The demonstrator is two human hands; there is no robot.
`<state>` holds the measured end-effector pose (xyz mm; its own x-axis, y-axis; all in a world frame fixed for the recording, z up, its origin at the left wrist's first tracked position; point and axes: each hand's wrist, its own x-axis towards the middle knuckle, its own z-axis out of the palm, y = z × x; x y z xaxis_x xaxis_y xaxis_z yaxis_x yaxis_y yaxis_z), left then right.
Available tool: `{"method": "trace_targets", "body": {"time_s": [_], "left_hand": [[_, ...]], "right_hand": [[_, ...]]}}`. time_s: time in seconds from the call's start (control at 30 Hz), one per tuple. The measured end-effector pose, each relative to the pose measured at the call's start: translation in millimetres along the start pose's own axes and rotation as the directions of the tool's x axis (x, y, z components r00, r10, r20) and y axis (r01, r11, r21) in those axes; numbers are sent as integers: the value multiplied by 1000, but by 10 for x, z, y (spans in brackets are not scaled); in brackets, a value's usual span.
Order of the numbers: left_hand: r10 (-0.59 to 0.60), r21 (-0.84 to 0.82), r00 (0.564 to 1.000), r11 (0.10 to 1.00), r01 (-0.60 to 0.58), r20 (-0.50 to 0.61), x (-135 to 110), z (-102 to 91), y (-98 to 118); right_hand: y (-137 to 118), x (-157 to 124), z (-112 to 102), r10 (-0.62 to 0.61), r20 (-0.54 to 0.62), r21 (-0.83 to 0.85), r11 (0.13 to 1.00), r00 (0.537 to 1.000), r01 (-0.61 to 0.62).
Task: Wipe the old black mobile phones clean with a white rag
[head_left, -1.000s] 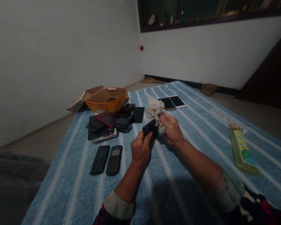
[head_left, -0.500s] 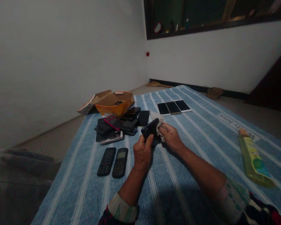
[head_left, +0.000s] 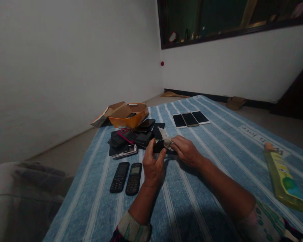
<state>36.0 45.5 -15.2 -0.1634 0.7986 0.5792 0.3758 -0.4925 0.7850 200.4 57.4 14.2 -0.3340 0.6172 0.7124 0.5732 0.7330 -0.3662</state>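
Note:
My left hand [head_left: 153, 164] is closed around a small black phone [head_left: 158, 147], holding it low over the blue striped towel [head_left: 192, 188]. My right hand [head_left: 186, 151] pinches a pale cloth [head_left: 166, 138] against that phone's top. Two black keypad phones [head_left: 127, 173] lie side by side just left of my left hand. Beyond them sits a heap of several phones [head_left: 131, 138], one of them pink.
An orange cardboard box [head_left: 128, 115] with its lid lies at the towel's far left corner. Three smartphones [head_left: 190, 119] lie in a row farther back. A yellow-green bottle [head_left: 282, 176] lies on the right. A grey cushion [head_left: 22, 198] is at the lower left.
Both hands have lowered toward the towel with the phone. The cloth, bunched up above the phone a second ago, now lies flatter against it. The camera has tilted a little.

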Motion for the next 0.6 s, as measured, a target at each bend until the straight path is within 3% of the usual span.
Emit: {"method": "trace_targets", "body": {"time_s": [0.1, 0.23, 0.43, 0.6], "left_hand": [[128, 132, 992, 983, -127, 5, 11, -48, -45], [199, 228, 980, 954, -196, 9, -2, -59, -53], [158, 233, 986, 958, -167, 57, -67, -14, -22], [84, 302, 990, 947, -114, 112, -68, -29, -56]], "right_hand": [[-10, 0, 26, -22, 45, -70, 997, 999, 26], [-19, -21, 98, -48, 71, -154, 986, 996, 58], [-51, -71, 219, -99, 113, -345, 929, 989, 133], [-89, -106, 253, -81, 127, -390, 912, 989, 125]]}}
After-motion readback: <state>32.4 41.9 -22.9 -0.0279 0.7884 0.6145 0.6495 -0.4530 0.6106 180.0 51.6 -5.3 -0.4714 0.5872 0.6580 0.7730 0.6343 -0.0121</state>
